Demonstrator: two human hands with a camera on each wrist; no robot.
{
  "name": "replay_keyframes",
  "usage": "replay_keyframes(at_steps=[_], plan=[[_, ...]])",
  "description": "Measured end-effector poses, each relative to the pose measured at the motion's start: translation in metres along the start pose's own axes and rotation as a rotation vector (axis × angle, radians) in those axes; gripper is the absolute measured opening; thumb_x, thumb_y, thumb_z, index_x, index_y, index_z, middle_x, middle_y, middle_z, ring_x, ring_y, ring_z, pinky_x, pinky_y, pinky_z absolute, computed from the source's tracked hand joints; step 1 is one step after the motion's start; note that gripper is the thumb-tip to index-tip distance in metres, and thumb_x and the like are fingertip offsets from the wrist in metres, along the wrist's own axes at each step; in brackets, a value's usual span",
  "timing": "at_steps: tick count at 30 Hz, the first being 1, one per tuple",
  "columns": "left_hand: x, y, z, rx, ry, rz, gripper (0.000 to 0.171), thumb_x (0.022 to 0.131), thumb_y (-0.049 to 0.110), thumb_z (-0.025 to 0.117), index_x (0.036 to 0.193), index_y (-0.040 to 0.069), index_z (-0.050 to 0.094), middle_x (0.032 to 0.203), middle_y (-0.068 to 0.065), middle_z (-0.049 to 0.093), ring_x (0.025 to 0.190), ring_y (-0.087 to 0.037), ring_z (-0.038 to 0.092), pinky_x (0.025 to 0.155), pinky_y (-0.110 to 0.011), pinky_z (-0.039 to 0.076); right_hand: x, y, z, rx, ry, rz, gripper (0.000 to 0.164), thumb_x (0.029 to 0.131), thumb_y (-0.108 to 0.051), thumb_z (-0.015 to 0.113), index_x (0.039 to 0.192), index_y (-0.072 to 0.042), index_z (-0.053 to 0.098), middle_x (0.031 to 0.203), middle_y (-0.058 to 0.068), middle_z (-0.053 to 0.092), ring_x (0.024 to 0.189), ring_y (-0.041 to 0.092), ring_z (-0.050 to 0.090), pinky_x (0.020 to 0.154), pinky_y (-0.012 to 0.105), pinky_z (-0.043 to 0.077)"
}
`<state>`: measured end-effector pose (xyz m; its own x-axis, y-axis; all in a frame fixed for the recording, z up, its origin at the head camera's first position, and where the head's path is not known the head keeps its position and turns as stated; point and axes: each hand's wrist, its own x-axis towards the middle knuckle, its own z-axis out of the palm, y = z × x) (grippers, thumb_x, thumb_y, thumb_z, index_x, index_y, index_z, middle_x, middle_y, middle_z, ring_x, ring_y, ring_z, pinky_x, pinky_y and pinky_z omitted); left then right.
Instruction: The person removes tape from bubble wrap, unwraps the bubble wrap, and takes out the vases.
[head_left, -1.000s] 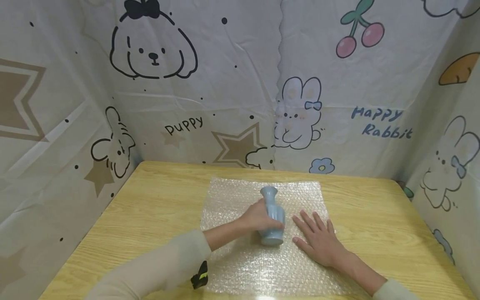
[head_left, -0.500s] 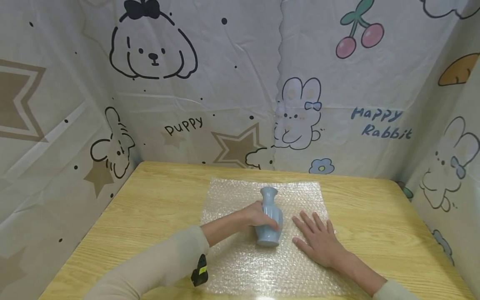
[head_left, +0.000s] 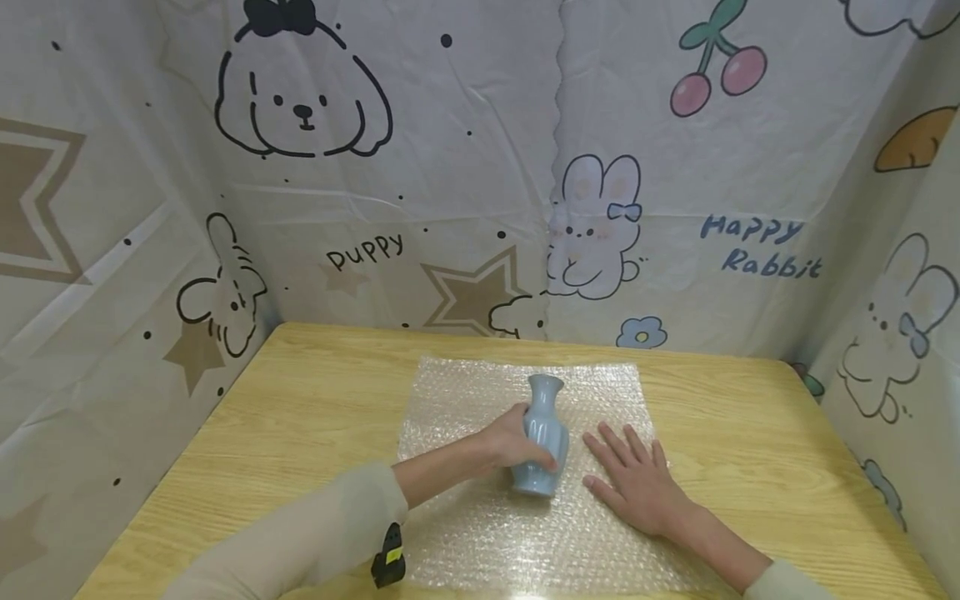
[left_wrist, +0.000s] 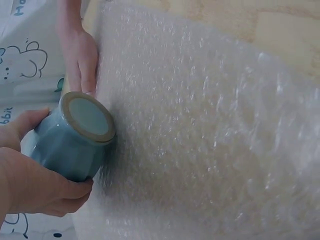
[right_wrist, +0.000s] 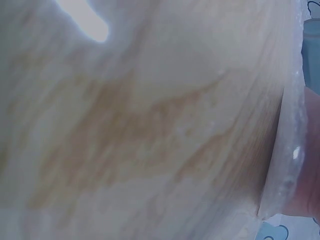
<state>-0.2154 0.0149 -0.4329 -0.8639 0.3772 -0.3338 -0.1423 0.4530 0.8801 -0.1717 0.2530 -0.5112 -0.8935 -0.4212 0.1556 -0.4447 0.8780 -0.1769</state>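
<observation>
A pale blue, glossy vase (head_left: 548, 442) with a flared mouth and a ribbed body is over a sheet of bubble wrap (head_left: 480, 533). My left hand (head_left: 512, 440) grips its body from the left, thumb toward me, the other fingers mostly hidden behind it. In the left wrist view the vase's base (left_wrist: 89, 117) faces the camera, with an unglazed brown ring. My right hand (head_left: 643, 487) lies flat with fingers spread on the right part of the bubble wrap, beside the vase. Only a sliver of that hand (right_wrist: 306, 165) shows in the right wrist view.
The bubble wrap lies on a wood-grain table (head_left: 322, 400). A black strap piece with a yellow mark (head_left: 389, 556) shows below the left sleeve (head_left: 300, 533). Printed cloth (head_left: 450, 167) hangs behind the table and along both sides.
The vase has turned slightly in my left hand's grip: its mouth leans further right and its base has shifted left. My left forearm has drawn back a little. The right hand stays put.
</observation>
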Motion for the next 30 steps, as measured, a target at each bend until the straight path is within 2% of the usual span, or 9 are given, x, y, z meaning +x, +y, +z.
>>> replay_keyframes(at_steps=[7, 14, 21, 25, 30], plan=[[-0.006, -0.001, 0.002, 0.035, 0.033, 0.015, 0.100, 0.052, 0.012, 0.086, 0.135, 0.001, 0.031, 0.103, -0.010, 0.053, 0.090, -0.026, 0.055, 0.082, -0.046, 0.049, 0.000, 0.000, 0.000, -0.006, -0.003, 0.005, 0.061, 0.093, -0.053, 0.038, 0.145, -0.021, 0.031, 0.150, 0.009, 0.023, 0.133, 0.044, 0.015, 0.094, 0.073, 0.013], [-0.012, -0.005, 0.002, 0.036, 0.007, 0.048, 0.106, 0.053, 0.015, 0.087, 0.139, 0.007, 0.025, 0.106, -0.010, 0.053, 0.093, -0.026, 0.055, 0.084, -0.049, 0.047, 0.000, 0.001, 0.002, -0.004, 0.006, -0.001, 0.061, 0.093, -0.054, 0.038, 0.145, -0.022, 0.030, 0.150, 0.009, 0.023, 0.132, 0.044, 0.016, 0.093, 0.073, 0.014], [-0.016, -0.010, 0.000, 0.006, -0.016, 0.083, 0.103, 0.053, 0.014, 0.087, 0.139, 0.009, 0.029, 0.107, -0.007, 0.055, 0.095, -0.025, 0.056, 0.083, -0.049, 0.048, 0.000, 0.001, 0.001, 0.000, 0.019, 0.000, 0.061, 0.093, -0.052, 0.039, 0.145, -0.021, 0.031, 0.150, 0.010, 0.023, 0.132, 0.044, 0.016, 0.094, 0.073, 0.013], [-0.017, -0.012, -0.001, 0.002, 0.012, 0.095, 0.102, 0.051, 0.013, 0.087, 0.136, 0.010, 0.032, 0.104, -0.006, 0.056, 0.092, -0.024, 0.057, 0.082, -0.047, 0.049, 0.000, 0.000, 0.001, 0.007, 0.018, -0.002, 0.061, 0.093, -0.052, 0.040, 0.145, -0.021, 0.031, 0.149, 0.010, 0.024, 0.132, 0.045, 0.017, 0.094, 0.073, 0.013], [-0.014, -0.013, -0.006, 0.019, 0.066, 0.183, 0.101, 0.052, 0.014, 0.087, 0.136, 0.009, 0.031, 0.106, -0.006, 0.056, 0.093, -0.023, 0.057, 0.081, -0.043, 0.050, 0.000, 0.001, 0.001, -0.009, 0.017, -0.006, 0.061, 0.093, -0.052, 0.039, 0.145, -0.021, 0.030, 0.150, 0.010, 0.022, 0.132, 0.045, 0.016, 0.094, 0.072, 0.013]])
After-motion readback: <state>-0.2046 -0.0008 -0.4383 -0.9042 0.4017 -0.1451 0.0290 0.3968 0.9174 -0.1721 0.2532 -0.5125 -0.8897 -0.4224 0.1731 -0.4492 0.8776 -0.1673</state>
